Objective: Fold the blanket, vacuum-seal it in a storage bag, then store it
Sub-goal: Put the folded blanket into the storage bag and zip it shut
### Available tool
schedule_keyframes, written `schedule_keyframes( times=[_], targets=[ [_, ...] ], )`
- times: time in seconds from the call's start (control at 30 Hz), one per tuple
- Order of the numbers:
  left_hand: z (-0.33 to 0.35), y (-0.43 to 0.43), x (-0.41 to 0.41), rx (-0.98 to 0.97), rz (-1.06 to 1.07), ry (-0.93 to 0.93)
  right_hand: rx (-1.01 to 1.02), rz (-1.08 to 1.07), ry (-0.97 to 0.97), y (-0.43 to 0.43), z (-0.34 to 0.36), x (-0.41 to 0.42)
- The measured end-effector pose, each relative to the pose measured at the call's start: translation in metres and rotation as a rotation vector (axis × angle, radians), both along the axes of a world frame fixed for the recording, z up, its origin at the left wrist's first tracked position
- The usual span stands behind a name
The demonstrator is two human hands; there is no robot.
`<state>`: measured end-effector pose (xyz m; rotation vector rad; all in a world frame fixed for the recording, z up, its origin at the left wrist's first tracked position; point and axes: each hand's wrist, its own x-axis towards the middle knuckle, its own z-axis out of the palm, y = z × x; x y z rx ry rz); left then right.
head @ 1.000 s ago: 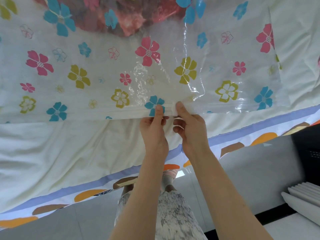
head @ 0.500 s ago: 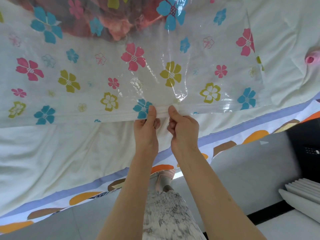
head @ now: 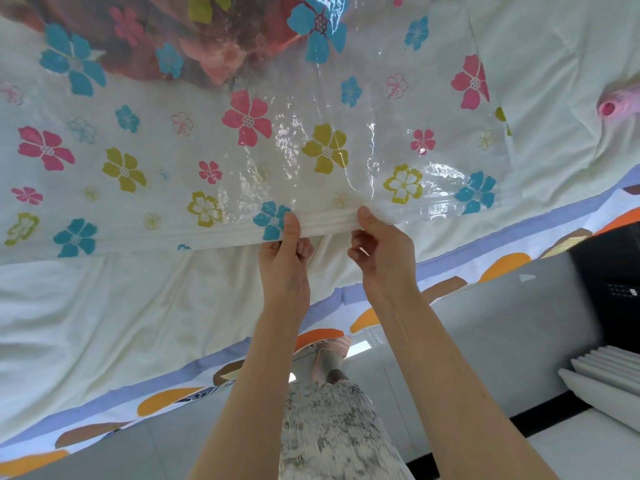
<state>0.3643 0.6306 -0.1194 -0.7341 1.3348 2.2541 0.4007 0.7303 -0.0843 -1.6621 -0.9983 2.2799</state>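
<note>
Flower-printed clear storage bag (head: 311, 161) flat, pinkish blanket (head: 214, 53) inside

One wide-angle head camera looks forward and down across the bed (head: 104, 306), close over the left hand (head: 284, 268) and right hand (head: 382, 259) at the bag (head: 377, 140) edge; margins seem warped.

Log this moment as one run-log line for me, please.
step: sealing storage bag | left hand: pinches zip strip | right hand: pinches zip strip | blanket: inside bag

Bare forearms (head: 249, 393) lead to the left hand (head: 284, 268) and right hand (head: 381, 258). Lower down, the clothing (head: 332, 431) is a mottled grey-and-white print, worn with a pale pink ridged slipper (head: 330, 353).
</note>
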Motion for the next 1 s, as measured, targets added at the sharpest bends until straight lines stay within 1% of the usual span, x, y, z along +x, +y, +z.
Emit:
schedule_keyframes(
  times=[0.07,0.13,0.27,0.33,0.4,0.5,0.57,0.8,0.9,1.0],
  targets=[
    [-0.001,0.001,0.000,0.038,0.036,-0.015,-0.058,-0.039,0.041,0.014,0.000,0.003],
    [0.001,0.009,0.003,0.087,0.040,-0.049,-0.035,-0.109,0.097,0.028,-0.002,0.007],
    [0.016,0.042,0.011,0.061,-0.114,-0.062,0.053,-0.129,0.098,0.029,0.002,0.010],
    [0.019,0.058,0.013,0.060,-0.138,-0.065,0.061,-0.139,0.104,0.028,0.004,0.012],
    [0.019,0.066,0.014,0.043,-0.120,-0.080,0.078,-0.086,0.080,0.028,0.006,0.012],
    [0.022,0.067,0.018,-0.035,-0.125,-0.074,0.139,0.145,0.021,0.015,0.005,0.010],
    [0.021,0.062,0.020,-0.061,-0.105,-0.049,0.159,0.200,0.021,0.005,0.006,0.008],
    [0.022,0.055,0.019,-0.103,-0.120,0.029,0.138,0.034,0.028,0.001,0.010,0.003],
    [0.018,0.052,0.017,-0.128,-0.116,0.018,0.111,-0.016,-0.015,0.004,0.011,0.003],
    [0.018,0.051,0.016,-0.113,-0.098,0.006,0.116,-0.047,-0.024,0.012,0.010,0.007]
  ],
)
